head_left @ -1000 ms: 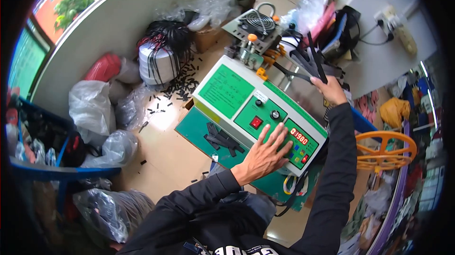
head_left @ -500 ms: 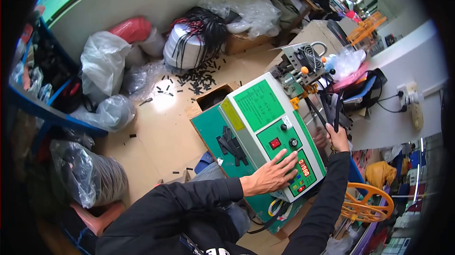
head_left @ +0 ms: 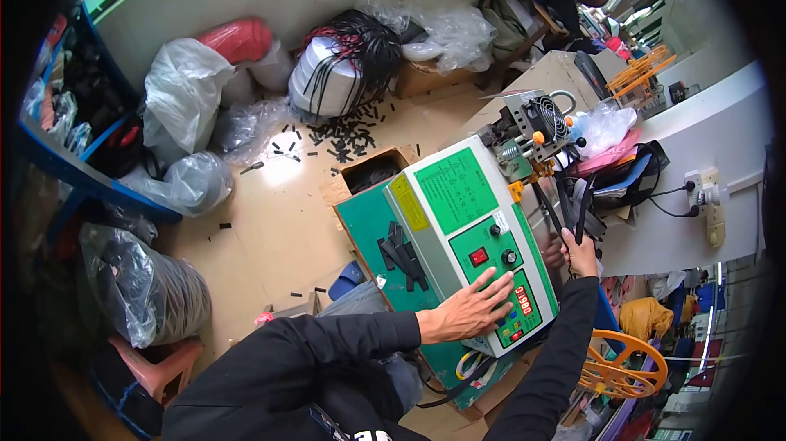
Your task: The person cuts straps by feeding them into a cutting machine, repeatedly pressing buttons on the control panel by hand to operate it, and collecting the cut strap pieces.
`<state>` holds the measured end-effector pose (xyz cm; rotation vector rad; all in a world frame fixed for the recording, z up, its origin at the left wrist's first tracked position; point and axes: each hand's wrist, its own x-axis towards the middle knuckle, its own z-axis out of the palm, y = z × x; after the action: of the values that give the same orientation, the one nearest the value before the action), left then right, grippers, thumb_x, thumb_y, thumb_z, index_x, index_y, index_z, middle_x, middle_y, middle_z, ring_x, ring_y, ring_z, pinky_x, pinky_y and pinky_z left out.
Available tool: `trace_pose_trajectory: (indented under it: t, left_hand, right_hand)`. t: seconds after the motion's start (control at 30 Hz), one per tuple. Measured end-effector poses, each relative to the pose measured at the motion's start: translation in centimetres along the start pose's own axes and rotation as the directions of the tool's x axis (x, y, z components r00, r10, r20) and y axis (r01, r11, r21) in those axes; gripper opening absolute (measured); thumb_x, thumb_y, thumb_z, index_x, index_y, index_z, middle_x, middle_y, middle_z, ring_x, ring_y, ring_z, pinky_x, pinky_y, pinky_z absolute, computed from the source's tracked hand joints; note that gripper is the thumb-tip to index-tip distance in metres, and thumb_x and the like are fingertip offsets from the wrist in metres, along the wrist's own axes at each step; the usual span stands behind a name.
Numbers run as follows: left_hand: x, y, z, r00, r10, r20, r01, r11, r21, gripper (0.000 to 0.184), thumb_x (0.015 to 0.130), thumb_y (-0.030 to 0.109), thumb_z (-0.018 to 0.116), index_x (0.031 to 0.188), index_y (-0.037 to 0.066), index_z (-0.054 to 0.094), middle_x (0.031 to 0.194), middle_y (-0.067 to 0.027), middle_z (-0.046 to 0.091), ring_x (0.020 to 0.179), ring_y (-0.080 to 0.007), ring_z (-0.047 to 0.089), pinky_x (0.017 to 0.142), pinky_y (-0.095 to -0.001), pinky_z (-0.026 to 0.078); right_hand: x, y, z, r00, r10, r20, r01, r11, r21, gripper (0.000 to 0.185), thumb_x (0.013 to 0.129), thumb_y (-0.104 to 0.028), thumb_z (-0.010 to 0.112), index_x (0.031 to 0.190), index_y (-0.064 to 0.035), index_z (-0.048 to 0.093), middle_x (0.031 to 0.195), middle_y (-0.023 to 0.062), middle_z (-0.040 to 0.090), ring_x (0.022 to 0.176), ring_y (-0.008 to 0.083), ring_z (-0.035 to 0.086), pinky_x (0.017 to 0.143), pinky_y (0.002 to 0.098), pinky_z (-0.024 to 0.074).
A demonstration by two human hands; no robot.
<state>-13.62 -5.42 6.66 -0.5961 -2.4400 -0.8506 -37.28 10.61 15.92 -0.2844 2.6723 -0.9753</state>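
Rests left hand (head_left: pixel 463 316), with fingers spread, gripping nothing, on machine (head_left: pixel 452 179); pinches black strapping (head_left: pixel 583 216) to its right in right hand's (head_left: pixel 580 256) closed fingers. Looks partway, with short pieces (head_left: pixel 401 255) on desk (head_left: pixel 367 221), strapping uncut.

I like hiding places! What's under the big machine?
A green tabletop sticks out from under the machine, with black strips on it. Whatever is directly beneath is covered.

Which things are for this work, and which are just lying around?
In use: machine under the left hand; black strap in the right hand; probably strips on the green table.

Probably just lying about: white bag, red bundle, pink stool.
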Motion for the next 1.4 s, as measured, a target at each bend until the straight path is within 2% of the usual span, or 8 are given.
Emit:
trace_pose_trajectory:
  t: [0.63,0.97,1.0,1.07,1.13,1.23,1.27,1.4]
  left_hand:
    - [-0.2,-0.1,0.2,1.000,-0.001,-0.004,0.001,1.000,-0.009,0.048,0.079,0.030,0.054,0.119,0.006,0.046,0.136,-0.0206,0.032,0.133,-0.0335,0.021,0.110,-0.0503,0.012]
    - [-0.4,-0.1,-0.3,1.000,0.006,-0.007,-0.007,1.000,-0.028,0.052,0.078,0.033,0.055,0.122,0.006,0.044,0.137,-0.0207,0.031,0.134,-0.0338,0.019,0.110,-0.0499,0.011]
    - [-0.5,-0.1,-0.7,1.000,0.014,0.002,-0.014,1.000,-0.022,0.053,0.078,0.033,0.056,0.123,0.007,0.044,0.138,-0.0205,0.030,0.134,-0.0340,0.020,0.110,-0.0497,0.011]
    - [-0.8,-0.1,-0.8,1.000,0.023,0.017,-0.022,0.998,-0.050,0.054,0.078,0.034,0.057,0.124,0.009,0.044,0.138,-0.0203,0.029,0.134,-0.0338,0.020,0.110,-0.0493,0.011]
    - [-1.0,0.2,-0.7,0.999,0.019,0.028,-0.018,0.998,-0.054,0.055,0.076,0.034,0.059,0.123,0.010,0.045,0.138,-0.0205,0.030,0.133,-0.0344,0.022,0.109,-0.0488,0.012]
    - [-1.5,0.8,-0.9,0.993,0.054,0.109,-0.045,0.995,-0.087,0.054,0.075,0.034,0.059,0.122,0.010,0.046,0.138,-0.0206,0.030,0.133,-0.0347,0.023,0.109,-0.0482,0.014]
    - [-1.4,1.0,-0.7,0.994,0.041,0.103,-0.036,0.998,-0.054,0.055,0.075,0.034,0.059,0.123,0.011,0.046,0.139,-0.0202,0.029,0.133,-0.0342,0.023,0.109,-0.0478,0.014]
    - [-1.0,2.0,0.2,0.984,0.075,0.164,-0.065,0.996,-0.065,0.055,0.074,0.033,0.060,0.123,0.012,0.046,0.140,-0.0199,0.029,0.134,-0.0334,0.022,0.108,-0.0471,0.015]
  right_hand:
    - [-0.3,0.7,-0.1,1.000,0.018,-0.012,-0.018,1.000,0.003,0.031,0.086,-0.034,0.057,0.074,-0.0061,0.055,0.055,0.0019,0.053,0.038,0.0062,0.039,0.035,0.0199,0.0287]
    - [-1.1,0.3,-0.1,0.999,0.030,-0.030,-0.029,0.999,0.036,0.032,0.086,-0.035,0.056,0.078,-0.0037,0.062,0.061,0.0037,0.058,0.044,0.0088,0.047,0.040,0.0219,0.0351]
    - [-1.3,0.8,-0.7,0.982,-0.160,-0.104,0.135,0.968,-0.209,0.034,0.086,-0.034,0.056,0.073,-0.0029,0.062,0.060,0.0035,0.058,0.048,0.0118,0.048,0.046,0.0256,0.0384]
    - [-1.4,1.4,-1.7,0.969,-0.199,-0.143,0.149,0.943,-0.297,0.035,0.086,-0.034,0.055,0.072,-0.0022,0.062,0.059,0.0037,0.057,0.052,0.0133,0.049,0.051,0.0282,0.0400]
    - [-1.4,3.4,-2.7,0.874,-0.359,-0.328,0.194,0.875,-0.444,0.039,0.087,-0.038,0.051,0.071,-0.0042,0.060,0.057,0.0030,0.054,0.049,0.0132,0.048,0.049,0.0274,0.0388]
    - [-6.7,-0.7,-3.3,0.894,-0.150,-0.423,0.075,0.979,-0.190,0.037,0.087,-0.037,0.050,0.083,-0.0021,0.060,0.057,0.0060,0.055,0.051,0.0239,0.051,0.051,0.0328,0.0406]
    - [-8.9,-2.3,-3.4,0.810,-0.338,-0.479,0.099,0.885,-0.456,0.033,0.086,-0.033,0.052,0.087,-0.0014,0.061,0.062,0.0067,0.058,0.054,0.0237,0.052,0.054,0.0309,0.0411]
    - [-14.4,-1.8,-4.2,0.674,-0.425,-0.605,0.094,0.861,-0.501,0.030,0.084,-0.030,0.054,0.088,-0.0013,0.061,0.066,0.0077,0.060,0.057,0.0231,0.053,0.056,0.0292,0.0415]
